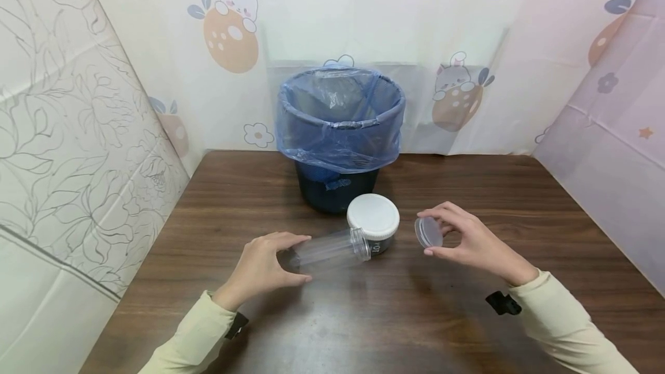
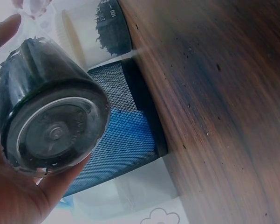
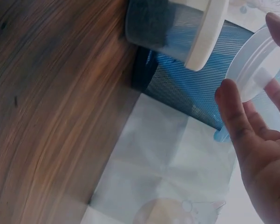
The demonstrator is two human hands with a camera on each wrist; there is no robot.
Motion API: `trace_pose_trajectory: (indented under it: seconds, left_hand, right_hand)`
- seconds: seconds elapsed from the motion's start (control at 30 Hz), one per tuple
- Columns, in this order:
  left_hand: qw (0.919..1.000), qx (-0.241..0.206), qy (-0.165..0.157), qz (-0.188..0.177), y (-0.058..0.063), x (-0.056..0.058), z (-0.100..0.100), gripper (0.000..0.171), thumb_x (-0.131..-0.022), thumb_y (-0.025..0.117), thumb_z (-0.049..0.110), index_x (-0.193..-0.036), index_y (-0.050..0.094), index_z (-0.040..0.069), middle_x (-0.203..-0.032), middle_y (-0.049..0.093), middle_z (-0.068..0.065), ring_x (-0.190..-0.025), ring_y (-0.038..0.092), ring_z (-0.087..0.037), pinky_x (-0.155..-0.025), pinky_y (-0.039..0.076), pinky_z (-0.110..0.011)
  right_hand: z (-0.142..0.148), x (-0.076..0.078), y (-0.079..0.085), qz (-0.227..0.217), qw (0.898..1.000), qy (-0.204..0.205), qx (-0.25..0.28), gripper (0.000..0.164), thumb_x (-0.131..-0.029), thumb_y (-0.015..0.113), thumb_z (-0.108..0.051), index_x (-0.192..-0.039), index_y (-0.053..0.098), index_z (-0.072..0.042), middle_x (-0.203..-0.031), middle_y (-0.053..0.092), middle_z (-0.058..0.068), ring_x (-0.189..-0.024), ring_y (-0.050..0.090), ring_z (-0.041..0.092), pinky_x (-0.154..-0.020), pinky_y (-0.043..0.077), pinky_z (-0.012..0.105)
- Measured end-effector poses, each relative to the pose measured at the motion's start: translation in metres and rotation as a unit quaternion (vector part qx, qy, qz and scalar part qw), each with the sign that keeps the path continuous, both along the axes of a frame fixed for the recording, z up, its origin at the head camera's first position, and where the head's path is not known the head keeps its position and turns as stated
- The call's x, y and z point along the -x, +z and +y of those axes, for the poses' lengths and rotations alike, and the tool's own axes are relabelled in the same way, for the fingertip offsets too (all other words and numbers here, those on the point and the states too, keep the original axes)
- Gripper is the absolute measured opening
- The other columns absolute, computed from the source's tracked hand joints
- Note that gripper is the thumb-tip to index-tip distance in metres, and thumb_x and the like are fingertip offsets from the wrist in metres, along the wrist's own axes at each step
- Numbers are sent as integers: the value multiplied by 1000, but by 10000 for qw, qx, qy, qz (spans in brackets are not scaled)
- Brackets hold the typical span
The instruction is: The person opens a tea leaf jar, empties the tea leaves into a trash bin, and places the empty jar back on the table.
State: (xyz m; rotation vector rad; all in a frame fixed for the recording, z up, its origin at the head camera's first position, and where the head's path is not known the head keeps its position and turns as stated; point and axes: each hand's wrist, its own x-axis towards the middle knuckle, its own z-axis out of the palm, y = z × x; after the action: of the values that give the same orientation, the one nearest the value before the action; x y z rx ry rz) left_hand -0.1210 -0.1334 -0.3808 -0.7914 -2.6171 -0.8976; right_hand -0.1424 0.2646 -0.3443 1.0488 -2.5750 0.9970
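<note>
My left hand (image 1: 265, 264) grips a clear plastic jar (image 1: 332, 250) round its base end, thumb on one side and fingers on the other. The jar lies tilted on its side, its uncovered mouth facing right. Dark shreds that look like loose tea leaves (image 2: 42, 70) show inside it in the left wrist view, gathered toward the base. To the right, my right hand (image 1: 467, 241) pinches a clear round lid (image 1: 429, 232) by its edge, held upright and apart from the jar. Behind the jar's mouth stands a white-lidded tub (image 1: 373, 215) with dark contents.
A black mesh bin (image 1: 337, 189) lined with a blue plastic bag (image 1: 340, 143) stands at the back, just behind the tub. Small dark crumbs dot the brown wooden table (image 1: 332, 328) in the left wrist view. Patterned sheets (image 1: 363, 10) hang behind and at both sides.
</note>
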Motion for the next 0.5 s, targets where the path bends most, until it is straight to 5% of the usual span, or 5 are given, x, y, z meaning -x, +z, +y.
trace_pose_trajectory:
  seconds: [0.33, 0.5]
  left_hand:
    - [10000, -18, 4, 83, 1, -2, -3, 66, -55, 88, 45, -114, 71, 22, -101, 68, 12, -93, 63, -8, -74, 51, -36]
    - [10000, -26, -28, 72, 1, -2, -3, 66, -55, 88, 45, -115, 71, 22, -102, 68, 12, -93, 63, -8, -75, 51, -36]
  right_hand:
    - [15, 7, -7, 144, 9970, -543, -539, 60, -67, 86, -7, -121, 62, -7, -96, 54, 2, -77, 55, 11, -62, 53, 27]
    - [24, 11, -12, -126, 9935, -741, -851, 58, -69, 85, -11, -122, 61, -5, -93, 53, 3, -76, 55, 13, -62, 53, 30]
